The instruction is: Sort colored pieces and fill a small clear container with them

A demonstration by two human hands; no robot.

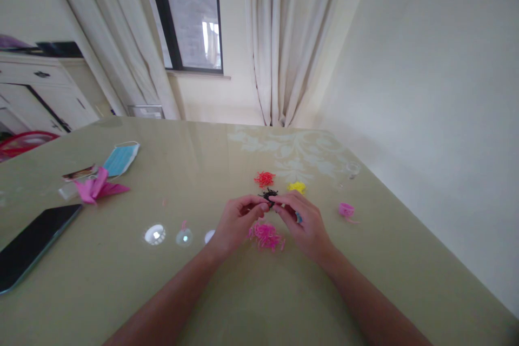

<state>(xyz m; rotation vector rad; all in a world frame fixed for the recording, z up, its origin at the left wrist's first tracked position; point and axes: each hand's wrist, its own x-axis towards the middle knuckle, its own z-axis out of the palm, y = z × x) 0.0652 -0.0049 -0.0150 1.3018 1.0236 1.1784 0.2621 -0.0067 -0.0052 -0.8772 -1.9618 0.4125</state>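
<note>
My left hand [243, 216] and my right hand [300, 219] meet at a small heap of black thin strands [269, 193]. Thumb and forefinger are pinched together on each hand, right at the heap's near edge. What lies between the fingertips is too small to make out. Just beyond is a heap of red strands [265, 178], with a yellow heap [297, 187] to its right. Below and between my hands lies a loose heap of pink strands [266, 235]. A bit of blue [299, 217] shows from behind my right fingers, mostly hidden.
Left of my hands stand small clear round dishes, one [184, 237] with pink pieces. A pink curled band [346, 210] lies right. Farther left are a black phone [36, 240], a pink folded-paper shape [98, 186] and a blue face mask [120, 159]. A wall [446, 119] borders the table's right.
</note>
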